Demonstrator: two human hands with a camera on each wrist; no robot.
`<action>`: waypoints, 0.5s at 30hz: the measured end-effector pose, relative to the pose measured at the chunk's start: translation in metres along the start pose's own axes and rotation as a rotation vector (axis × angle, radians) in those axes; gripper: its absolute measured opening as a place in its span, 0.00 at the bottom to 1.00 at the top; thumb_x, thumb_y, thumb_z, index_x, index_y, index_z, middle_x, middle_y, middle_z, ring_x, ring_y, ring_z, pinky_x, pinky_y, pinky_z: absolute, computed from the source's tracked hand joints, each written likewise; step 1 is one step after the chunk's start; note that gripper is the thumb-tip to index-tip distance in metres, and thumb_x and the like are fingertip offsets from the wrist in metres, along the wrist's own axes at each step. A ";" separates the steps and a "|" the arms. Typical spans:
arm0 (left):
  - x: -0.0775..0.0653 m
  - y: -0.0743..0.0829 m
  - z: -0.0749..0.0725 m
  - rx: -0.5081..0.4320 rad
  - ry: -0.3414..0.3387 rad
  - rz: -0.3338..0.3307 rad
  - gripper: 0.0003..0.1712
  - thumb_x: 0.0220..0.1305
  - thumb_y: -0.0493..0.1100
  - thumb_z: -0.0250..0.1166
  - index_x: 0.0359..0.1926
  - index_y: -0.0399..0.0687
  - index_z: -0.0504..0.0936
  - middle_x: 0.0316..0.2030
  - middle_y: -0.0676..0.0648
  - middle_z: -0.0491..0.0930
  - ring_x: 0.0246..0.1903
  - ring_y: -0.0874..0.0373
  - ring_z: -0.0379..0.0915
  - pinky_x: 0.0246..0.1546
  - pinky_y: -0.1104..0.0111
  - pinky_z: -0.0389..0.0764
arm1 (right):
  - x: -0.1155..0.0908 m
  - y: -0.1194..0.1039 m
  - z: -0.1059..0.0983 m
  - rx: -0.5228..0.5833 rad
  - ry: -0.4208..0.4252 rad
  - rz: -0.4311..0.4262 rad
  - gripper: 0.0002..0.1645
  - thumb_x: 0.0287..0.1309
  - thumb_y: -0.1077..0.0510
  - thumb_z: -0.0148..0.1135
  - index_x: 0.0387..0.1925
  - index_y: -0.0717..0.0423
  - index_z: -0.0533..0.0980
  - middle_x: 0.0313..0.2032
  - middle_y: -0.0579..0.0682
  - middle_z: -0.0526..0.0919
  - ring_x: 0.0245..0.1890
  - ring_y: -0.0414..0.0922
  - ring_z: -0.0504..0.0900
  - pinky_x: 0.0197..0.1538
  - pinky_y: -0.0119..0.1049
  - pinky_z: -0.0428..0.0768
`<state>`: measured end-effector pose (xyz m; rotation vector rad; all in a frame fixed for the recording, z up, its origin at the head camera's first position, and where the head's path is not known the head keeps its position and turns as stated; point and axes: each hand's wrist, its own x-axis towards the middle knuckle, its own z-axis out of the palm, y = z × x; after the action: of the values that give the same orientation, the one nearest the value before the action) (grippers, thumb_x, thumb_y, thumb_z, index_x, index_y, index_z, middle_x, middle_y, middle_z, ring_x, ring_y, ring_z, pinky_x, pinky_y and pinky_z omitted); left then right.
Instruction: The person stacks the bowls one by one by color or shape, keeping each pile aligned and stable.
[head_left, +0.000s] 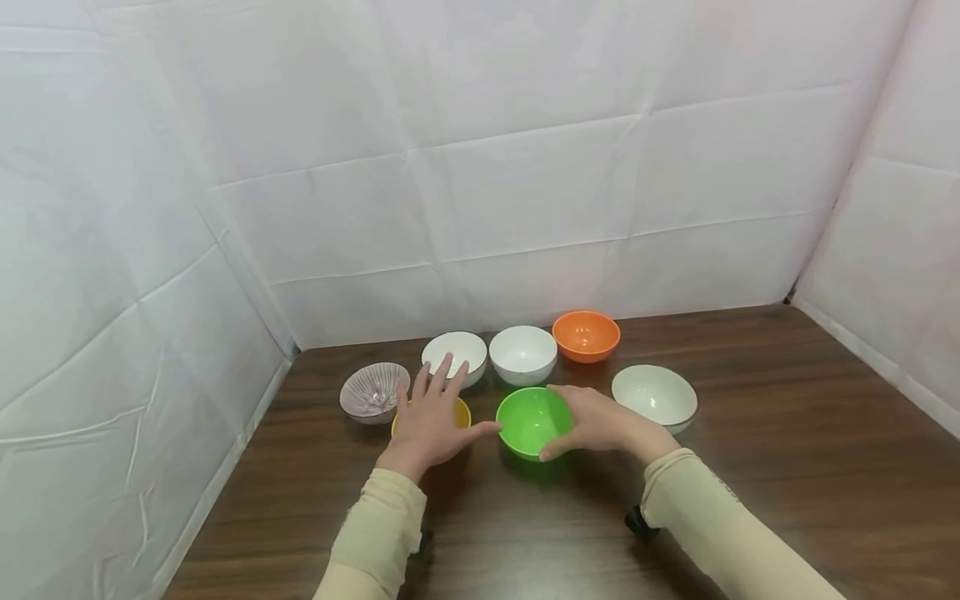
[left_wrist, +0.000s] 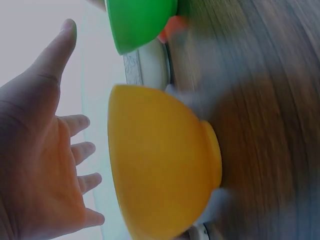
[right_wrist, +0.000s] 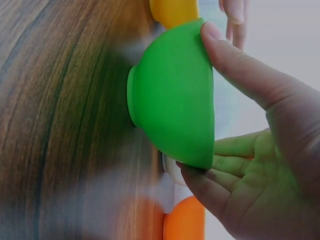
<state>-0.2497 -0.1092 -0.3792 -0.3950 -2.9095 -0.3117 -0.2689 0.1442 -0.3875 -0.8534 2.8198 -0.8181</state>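
A green bowl stands in the middle of the head view, and my right hand grips it from the right. In the right wrist view the thumb lies on one side of the green bowl's rim and the fingers on the opposite side. Whether its foot touches the table I cannot tell. With fingers spread, my left hand hovers over a yellow bowl and partly hides it. The left wrist view shows a gap between that hand and the yellow bowl, which sits upright.
Behind stand two white bowls and an orange bowl. A striped bowl is at the left, and a pale bowl sits right of my right hand. White sheeting walls in the dark wooden table.
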 end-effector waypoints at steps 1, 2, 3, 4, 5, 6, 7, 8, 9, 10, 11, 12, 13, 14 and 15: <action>-0.001 -0.002 0.000 0.001 0.004 -0.004 0.58 0.47 0.80 0.56 0.74 0.56 0.55 0.75 0.45 0.49 0.71 0.39 0.42 0.67 0.34 0.47 | 0.000 0.000 0.000 0.002 -0.004 0.002 0.59 0.33 0.38 0.77 0.62 0.68 0.66 0.50 0.57 0.80 0.47 0.51 0.77 0.52 0.52 0.78; -0.002 -0.005 0.000 0.000 0.008 -0.007 0.58 0.47 0.79 0.56 0.74 0.56 0.55 0.75 0.45 0.49 0.71 0.38 0.42 0.67 0.34 0.47 | 0.000 0.000 0.000 0.004 -0.006 0.004 0.59 0.33 0.38 0.77 0.62 0.68 0.66 0.50 0.57 0.80 0.47 0.51 0.76 0.52 0.52 0.78; -0.004 -0.007 0.000 -0.007 0.012 -0.006 0.58 0.47 0.79 0.57 0.73 0.55 0.56 0.75 0.45 0.50 0.71 0.38 0.42 0.68 0.35 0.47 | 0.001 0.000 0.001 0.005 -0.009 0.005 0.59 0.33 0.38 0.77 0.62 0.68 0.65 0.50 0.56 0.80 0.47 0.51 0.76 0.53 0.52 0.78; -0.005 -0.009 0.000 -0.011 0.014 -0.006 0.58 0.47 0.78 0.57 0.73 0.54 0.56 0.74 0.44 0.50 0.71 0.38 0.42 0.68 0.35 0.47 | 0.001 -0.001 0.001 0.006 -0.010 0.006 0.59 0.33 0.38 0.77 0.63 0.68 0.65 0.50 0.56 0.80 0.47 0.50 0.76 0.53 0.52 0.78; -0.006 -0.012 0.000 -0.011 0.018 -0.005 0.58 0.47 0.78 0.58 0.73 0.54 0.56 0.74 0.43 0.51 0.70 0.37 0.43 0.69 0.36 0.47 | 0.001 -0.001 0.001 0.008 -0.011 0.007 0.59 0.33 0.39 0.77 0.63 0.68 0.65 0.50 0.56 0.80 0.47 0.50 0.76 0.53 0.52 0.78; -0.007 -0.014 -0.001 -0.010 0.022 -0.001 0.58 0.47 0.77 0.59 0.73 0.52 0.57 0.74 0.42 0.51 0.70 0.37 0.43 0.69 0.37 0.48 | 0.002 -0.001 0.001 0.008 -0.012 0.006 0.59 0.33 0.39 0.77 0.63 0.68 0.65 0.50 0.56 0.80 0.47 0.50 0.77 0.53 0.52 0.78; -0.009 -0.016 -0.001 -0.011 0.025 0.003 0.58 0.47 0.77 0.59 0.73 0.51 0.57 0.74 0.41 0.52 0.70 0.36 0.44 0.69 0.38 0.50 | 0.002 -0.001 0.001 0.005 -0.013 0.009 0.59 0.33 0.39 0.77 0.63 0.68 0.65 0.50 0.56 0.80 0.47 0.50 0.77 0.53 0.52 0.78; -0.010 -0.018 -0.001 -0.015 0.026 0.005 0.58 0.47 0.76 0.60 0.73 0.50 0.57 0.73 0.41 0.53 0.70 0.36 0.44 0.69 0.40 0.51 | 0.002 -0.001 0.001 0.004 -0.014 0.012 0.59 0.33 0.39 0.77 0.63 0.68 0.65 0.50 0.56 0.80 0.47 0.50 0.77 0.53 0.52 0.78; -0.011 -0.019 -0.001 -0.021 0.029 0.009 0.58 0.47 0.75 0.61 0.72 0.48 0.58 0.73 0.40 0.53 0.70 0.36 0.45 0.70 0.41 0.52 | 0.002 -0.001 0.000 0.006 -0.016 0.015 0.59 0.33 0.39 0.77 0.63 0.68 0.64 0.50 0.57 0.80 0.47 0.51 0.77 0.53 0.53 0.78; -0.012 -0.021 -0.001 -0.026 0.030 0.008 0.58 0.47 0.75 0.62 0.72 0.48 0.59 0.73 0.39 0.54 0.69 0.36 0.45 0.70 0.41 0.53 | 0.002 -0.001 0.000 0.008 -0.019 0.020 0.60 0.33 0.39 0.77 0.64 0.68 0.64 0.50 0.57 0.80 0.48 0.51 0.76 0.54 0.53 0.78; -0.014 -0.022 -0.001 -0.033 0.031 0.008 0.58 0.46 0.75 0.62 0.72 0.47 0.59 0.73 0.39 0.54 0.69 0.36 0.45 0.69 0.42 0.54 | 0.002 -0.001 0.001 0.010 -0.021 0.028 0.60 0.33 0.39 0.77 0.64 0.68 0.64 0.51 0.57 0.80 0.48 0.51 0.76 0.54 0.53 0.77; -0.015 -0.023 -0.001 -0.046 0.029 0.007 0.58 0.46 0.75 0.62 0.72 0.46 0.59 0.72 0.39 0.55 0.69 0.36 0.45 0.69 0.42 0.55 | 0.001 -0.001 0.001 0.013 -0.023 0.037 0.60 0.33 0.39 0.77 0.64 0.68 0.63 0.51 0.57 0.79 0.48 0.51 0.76 0.54 0.53 0.77; -0.016 -0.024 -0.001 -0.057 0.024 0.005 0.59 0.46 0.75 0.62 0.72 0.47 0.59 0.73 0.39 0.54 0.69 0.36 0.45 0.69 0.42 0.56 | 0.001 -0.001 0.001 0.012 -0.023 0.048 0.61 0.33 0.39 0.77 0.65 0.68 0.63 0.51 0.57 0.79 0.49 0.51 0.76 0.55 0.53 0.77; -0.017 -0.024 -0.001 -0.069 0.017 0.000 0.59 0.46 0.75 0.62 0.72 0.47 0.59 0.73 0.39 0.54 0.69 0.36 0.45 0.69 0.42 0.57 | 0.000 -0.001 0.001 0.015 -0.023 0.058 0.61 0.33 0.39 0.77 0.65 0.67 0.63 0.52 0.57 0.79 0.49 0.51 0.75 0.55 0.53 0.77; -0.019 -0.025 0.000 -0.081 0.012 -0.001 0.59 0.45 0.75 0.63 0.72 0.47 0.58 0.73 0.39 0.54 0.69 0.35 0.45 0.68 0.42 0.58 | -0.001 -0.001 0.002 0.016 -0.023 0.068 0.62 0.33 0.39 0.77 0.65 0.67 0.62 0.53 0.57 0.78 0.50 0.51 0.75 0.56 0.53 0.76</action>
<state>-0.2388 -0.1373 -0.3874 -0.4024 -2.8919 -0.4321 -0.2671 0.1434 -0.3888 -0.7558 2.8013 -0.8152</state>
